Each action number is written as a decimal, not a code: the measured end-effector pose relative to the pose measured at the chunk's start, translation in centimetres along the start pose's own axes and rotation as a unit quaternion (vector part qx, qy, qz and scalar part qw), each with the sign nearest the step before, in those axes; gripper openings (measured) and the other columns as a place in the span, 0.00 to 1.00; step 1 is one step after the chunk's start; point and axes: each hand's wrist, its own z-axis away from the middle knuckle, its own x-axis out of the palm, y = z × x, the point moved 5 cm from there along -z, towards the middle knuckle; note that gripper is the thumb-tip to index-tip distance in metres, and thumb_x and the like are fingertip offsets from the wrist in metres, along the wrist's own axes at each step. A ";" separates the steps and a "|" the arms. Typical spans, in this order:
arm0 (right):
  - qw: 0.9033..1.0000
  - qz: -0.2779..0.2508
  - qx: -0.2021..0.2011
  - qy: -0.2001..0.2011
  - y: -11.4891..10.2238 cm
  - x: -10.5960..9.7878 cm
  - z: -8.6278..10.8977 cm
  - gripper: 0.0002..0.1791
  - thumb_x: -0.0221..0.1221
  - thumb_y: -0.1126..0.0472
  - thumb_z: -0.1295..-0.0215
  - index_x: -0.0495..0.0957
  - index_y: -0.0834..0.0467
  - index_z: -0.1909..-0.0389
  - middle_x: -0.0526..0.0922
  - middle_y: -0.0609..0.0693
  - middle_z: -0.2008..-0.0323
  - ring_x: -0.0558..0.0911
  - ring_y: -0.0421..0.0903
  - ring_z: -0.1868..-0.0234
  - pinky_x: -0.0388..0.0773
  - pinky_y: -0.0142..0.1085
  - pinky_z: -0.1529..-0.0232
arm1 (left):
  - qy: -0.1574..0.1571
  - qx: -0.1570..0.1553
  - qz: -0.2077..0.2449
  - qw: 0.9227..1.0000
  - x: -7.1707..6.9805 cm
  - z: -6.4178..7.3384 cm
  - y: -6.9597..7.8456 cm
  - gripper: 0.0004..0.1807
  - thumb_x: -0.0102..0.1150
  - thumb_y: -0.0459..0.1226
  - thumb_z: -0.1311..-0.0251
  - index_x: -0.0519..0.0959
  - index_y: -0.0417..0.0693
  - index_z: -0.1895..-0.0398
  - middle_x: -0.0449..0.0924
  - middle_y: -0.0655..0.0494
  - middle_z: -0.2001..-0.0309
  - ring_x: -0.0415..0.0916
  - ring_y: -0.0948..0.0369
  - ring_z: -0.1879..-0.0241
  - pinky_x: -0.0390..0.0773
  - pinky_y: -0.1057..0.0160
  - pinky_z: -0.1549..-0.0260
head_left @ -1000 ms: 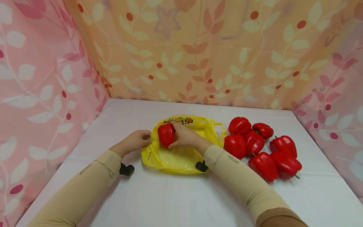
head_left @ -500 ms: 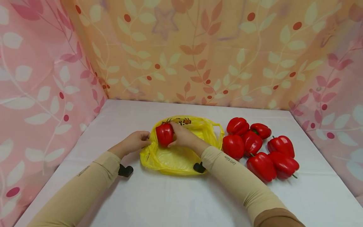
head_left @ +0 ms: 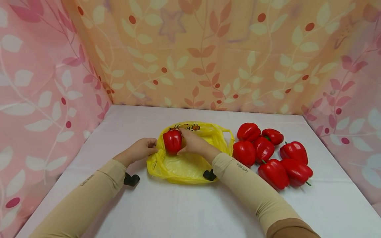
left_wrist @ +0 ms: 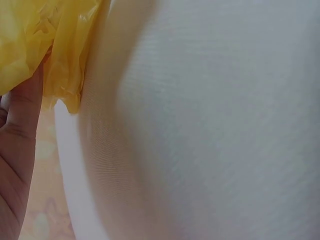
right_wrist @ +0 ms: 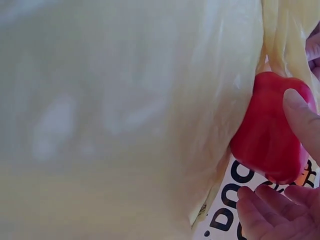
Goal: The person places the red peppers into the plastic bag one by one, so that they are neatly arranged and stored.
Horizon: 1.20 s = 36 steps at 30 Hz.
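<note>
A yellow plastic bag (head_left: 184,168) lies spread with its mouth open in the head view. My left hand (head_left: 141,150) pinches its left rim; the left wrist view shows fingers (left_wrist: 22,107) against the crumpled yellow film. Inside the bag, near that rim, is a red bell pepper (head_left: 172,142). My right hand (head_left: 193,142) reaches in beside the pepper. The right wrist view has the thumb (right_wrist: 297,110) touching the pepper's side, while the loosely extended fingers (right_wrist: 265,210) lie just apart from it. Printed black lettering shows on the bag behind.
Several more red bell peppers (head_left: 263,150) lie in a cluster right of the bag on the white-covered table (head_left: 166,211). Flowered cloth walls (head_left: 190,66) enclose the back and both sides. Small black pieces (head_left: 131,179) show at both wrists.
The pepper has turned slightly inside the bag, so its lobes now show, and the right hand's fingers have loosened around it. The left hand keeps its place on the rim. The whole view shifts slightly.
</note>
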 end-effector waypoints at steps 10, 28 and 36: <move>0.999 -0.035 -0.009 0.007 0.2 -1.0 0.3 0.52 0.71 0.52 0.57 0.53 0.60 0.33 0.60 0.55 0.35 0.68 0.50 0.41 0.63 0.40 0.40 | -0.001 0.001 0.002 1.000 0.1 -0.1 -0.2 0.04 0.56 0.36 0.40 0.74 0.46 0.64 0.72 0.51 0.71 0.68 0.57 0.69 0.71 0.65 0.70; 0.996 -0.074 -0.055 0.008 0.4 -4.1 1.6 0.46 0.71 0.54 0.56 0.59 0.61 0.36 0.66 0.59 0.39 0.71 0.56 0.43 0.67 0.42 0.43 | 0.002 -0.001 0.010 1.000 -0.2 0.1 -0.2 0.05 0.55 0.37 0.39 0.74 0.46 0.63 0.73 0.51 0.69 0.69 0.56 0.67 0.72 0.65 0.68; 0.996 -0.078 -0.041 0.013 0.5 -6.6 2.9 0.45 0.69 0.51 0.54 0.59 0.57 0.36 0.68 0.57 0.41 0.70 0.53 0.42 0.67 0.42 0.42 | 0.001 -0.007 0.026 1.000 -0.3 0.2 -0.1 0.06 0.54 0.39 0.39 0.74 0.47 0.63 0.75 0.51 0.69 0.70 0.56 0.66 0.73 0.64 0.66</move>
